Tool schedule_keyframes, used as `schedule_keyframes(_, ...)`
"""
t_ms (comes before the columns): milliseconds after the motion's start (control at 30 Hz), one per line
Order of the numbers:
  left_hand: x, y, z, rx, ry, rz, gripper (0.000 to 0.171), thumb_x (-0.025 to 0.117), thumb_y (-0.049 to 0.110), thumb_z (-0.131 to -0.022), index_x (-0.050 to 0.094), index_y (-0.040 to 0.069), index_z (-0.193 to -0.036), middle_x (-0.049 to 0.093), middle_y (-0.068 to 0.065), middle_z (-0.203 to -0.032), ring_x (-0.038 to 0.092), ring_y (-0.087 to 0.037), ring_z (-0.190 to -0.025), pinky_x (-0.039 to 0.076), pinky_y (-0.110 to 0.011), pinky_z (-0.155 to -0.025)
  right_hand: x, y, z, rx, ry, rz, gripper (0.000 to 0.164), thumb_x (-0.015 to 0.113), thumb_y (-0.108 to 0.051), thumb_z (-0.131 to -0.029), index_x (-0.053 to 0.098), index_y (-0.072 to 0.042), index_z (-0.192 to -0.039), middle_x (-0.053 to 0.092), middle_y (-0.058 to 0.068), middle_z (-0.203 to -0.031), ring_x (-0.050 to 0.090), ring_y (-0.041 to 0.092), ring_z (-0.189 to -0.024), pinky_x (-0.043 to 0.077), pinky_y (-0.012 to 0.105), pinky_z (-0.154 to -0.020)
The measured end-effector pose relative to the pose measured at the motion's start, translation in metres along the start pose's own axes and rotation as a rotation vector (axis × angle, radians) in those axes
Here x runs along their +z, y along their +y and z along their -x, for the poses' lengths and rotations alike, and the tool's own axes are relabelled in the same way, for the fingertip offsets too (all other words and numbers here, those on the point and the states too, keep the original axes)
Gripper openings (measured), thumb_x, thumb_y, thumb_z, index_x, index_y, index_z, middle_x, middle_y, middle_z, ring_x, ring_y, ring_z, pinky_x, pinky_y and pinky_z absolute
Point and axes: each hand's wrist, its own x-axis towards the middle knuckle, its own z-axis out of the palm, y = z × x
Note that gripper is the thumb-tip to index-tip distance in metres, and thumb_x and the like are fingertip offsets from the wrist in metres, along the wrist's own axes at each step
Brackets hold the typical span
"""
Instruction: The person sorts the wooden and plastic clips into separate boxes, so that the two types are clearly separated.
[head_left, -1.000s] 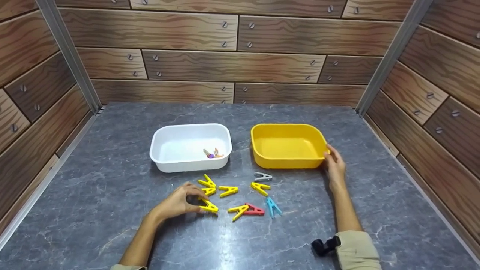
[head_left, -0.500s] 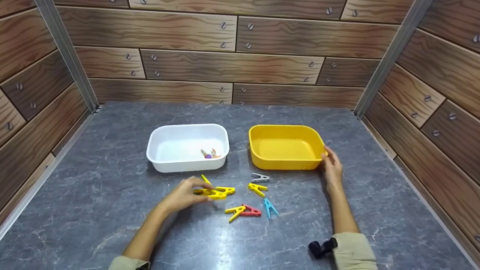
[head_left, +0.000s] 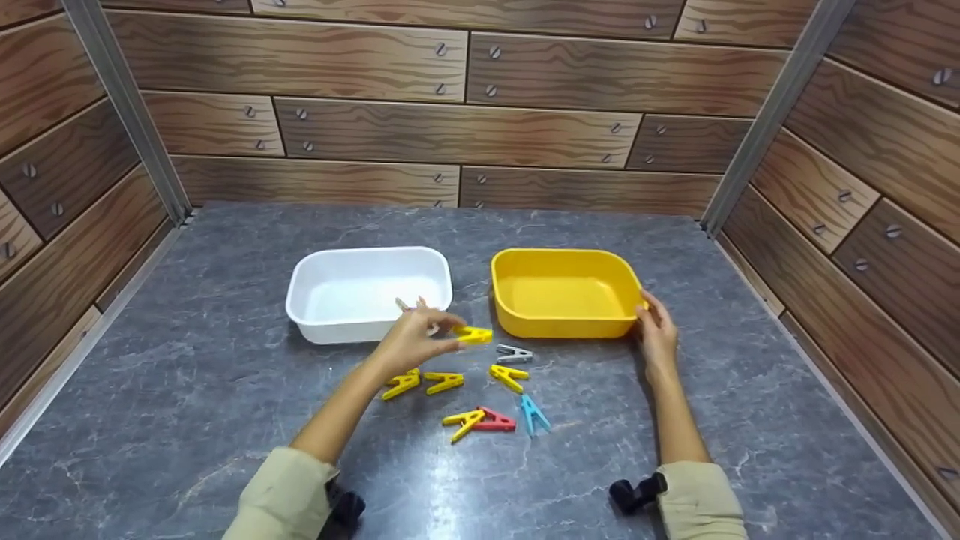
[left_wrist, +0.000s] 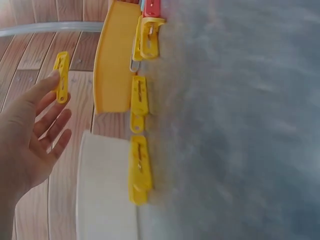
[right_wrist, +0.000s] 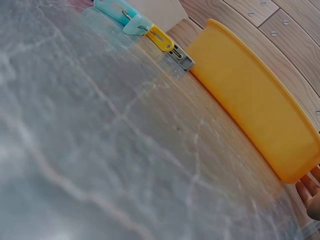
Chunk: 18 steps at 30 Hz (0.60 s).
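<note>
A grey marbled tabletop (head_left: 585, 480) is enclosed by plank-patterned walls (head_left: 375, 60). At centre, a yellow clothespin (head_left: 475, 335) is pinched by the left hand (head_left: 416, 341), by which the white tub (head_left: 334, 332) is partly hidden. Right of centre, the yellow tub (head_left: 566, 327) is touched by the right hand (head_left: 658, 337); whether gripped cannot be told.

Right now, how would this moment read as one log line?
left hand: pinches yellow clothespin, above table | right hand: touches yellow tub | other clothespins: on table
</note>
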Motion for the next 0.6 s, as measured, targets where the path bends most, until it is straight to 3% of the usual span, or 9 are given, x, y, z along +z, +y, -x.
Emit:
schedule_keyframes(133, 0.002, 0.006, -0.020, -0.030, 0.051, -0.103, 0.026, 0.074, 0.022, -0.078, 0.071, 0.008, -0.100, 0.066, -0.001, -0.087, 0.055, -0.022, -0.083, 0.040, -0.041, -0.079, 0.000, 0.000, 0.000, -0.011, -0.003, 0.012, 0.041, 0.048, -0.013, -0.096, 0.043, 0.000, -0.135, 0.041, 0.012, -0.138, 0.045, 0.013, -0.112, 0.038, 0.024, -0.091)
schedule_keyframes(300, 0.006, 0.009, -0.040, -0.064, 0.093, -0.150, 0.027, 0.072, 0.025, -0.080, 0.070, 0.010, -0.102, 0.066, 0.001, -0.093, 0.055, -0.020, -0.087, 0.043, -0.031, -0.074, 0.000, -0.001, 0.001, -0.014, -0.009, 0.008, 0.041, 0.047, -0.011, -0.096, 0.042, 0.001, -0.135, 0.040, 0.013, -0.138, 0.044, 0.016, -0.115, 0.038, 0.026, -0.093)
schedule_keyframes(600, 0.022, 0.002, -0.069, -0.113, 0.178, -0.254, 0.029, 0.073, 0.027, -0.079, 0.071, 0.012, -0.103, 0.066, -0.001, -0.093, 0.056, -0.019, -0.089, 0.045, -0.031, -0.072, 0.004, -0.020, 0.014, -0.006, -0.048, -0.047, 0.042, 0.042, -0.005, -0.096, 0.036, 0.007, -0.136, 0.034, 0.019, -0.141, 0.035, 0.034, -0.123, 0.030, 0.040, -0.100)
